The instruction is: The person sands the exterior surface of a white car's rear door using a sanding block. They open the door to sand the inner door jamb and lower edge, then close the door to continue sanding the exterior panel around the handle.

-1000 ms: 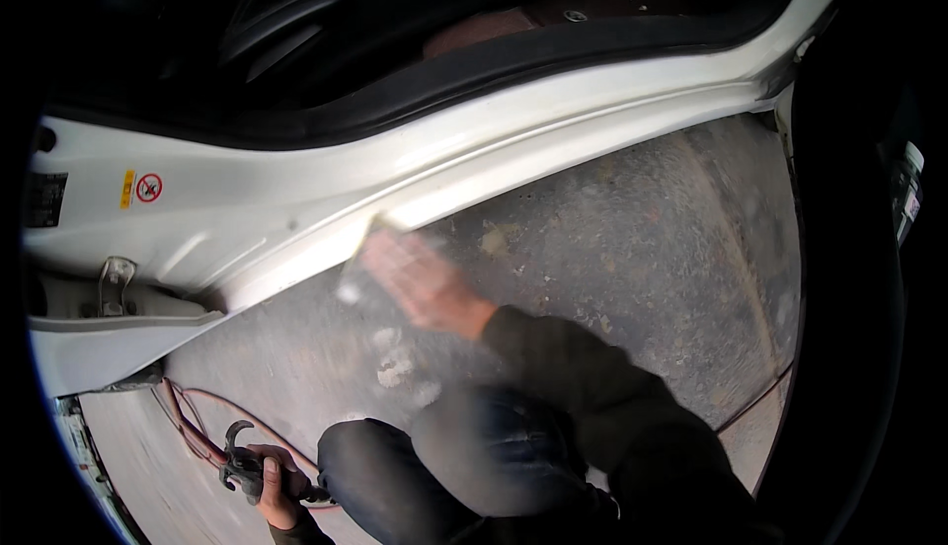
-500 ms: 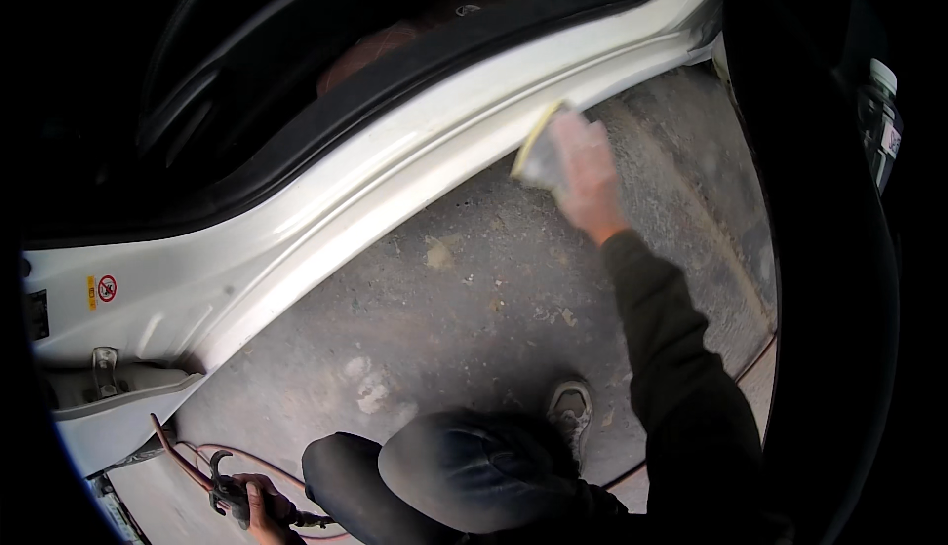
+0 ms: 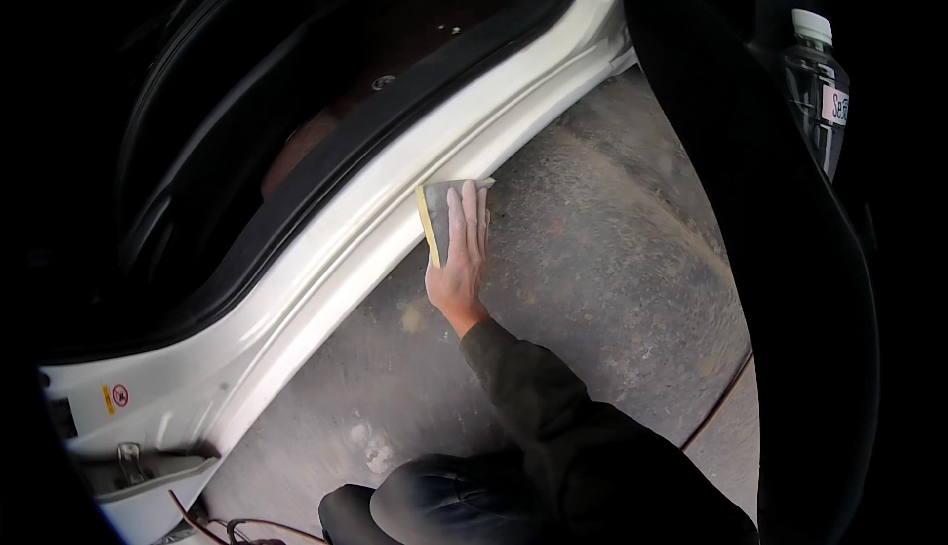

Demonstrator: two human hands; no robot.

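Note:
My right hand [image 3: 462, 249] presses a thin grey sanding pad [image 3: 427, 224] with a yellow edge against the white car door sill [image 3: 346, 259]. Its fingers lie stretched over the pad's back, whitened by dust; the thumb is hidden. The pad's working face is turned to the sill and cannot be seen. My left hand is out of the picture. Part of a reddish hose [image 3: 193, 517] shows at the lower left, below the sill's near end.
Beyond the sill lies the dark car interior with a black rubber seal [image 3: 286, 214]. A black door panel [image 3: 790, 298] stands at the right, with a white-capped clear bottle [image 3: 818, 101] in it. Worn grey concrete floor [image 3: 592, 239] spreads below; a cable [image 3: 719, 402] crosses it.
My right hand has brought the sanding pad left and down along the sill. The view has shifted, so the left hand and the black tool it held have left the picture.

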